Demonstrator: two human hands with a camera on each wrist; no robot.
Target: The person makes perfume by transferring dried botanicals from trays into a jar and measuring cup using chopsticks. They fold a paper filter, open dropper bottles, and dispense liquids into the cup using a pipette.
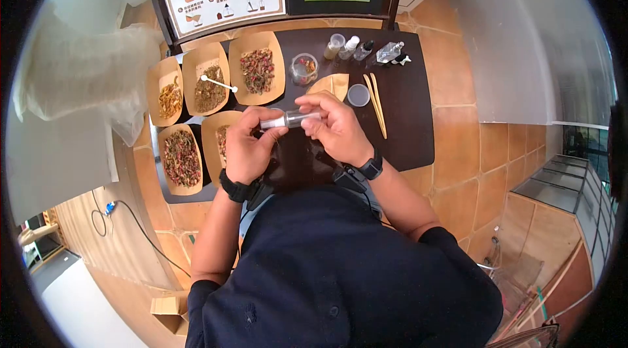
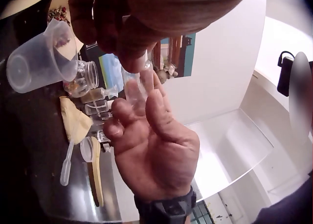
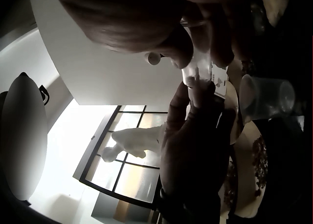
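Over the front of the dark table, both hands hold a small clear bottle (image 1: 297, 118) lying sideways in the air. My left hand (image 1: 250, 145) pinches its white cap end (image 1: 273, 123) between thumb and fingers. On the other end, my right hand (image 1: 339, 131) grips the transparent body, with the thumb below and fingers above. From the left wrist, the glassy bottle body (image 2: 133, 87) shows between the right fingers. A translucent plastic cup (image 2: 36, 62) stands close by on the table, mostly behind the hands in the head view.
Paper trays of dried flowers and herbs (image 1: 257, 70) fill the table's left side, one with a white spoon (image 1: 219, 83). Farther back are a glass jar (image 1: 303, 69) and several small bottles (image 1: 350, 47). Wooden tweezers (image 1: 375, 104) lie right of a round lid (image 1: 358, 95).
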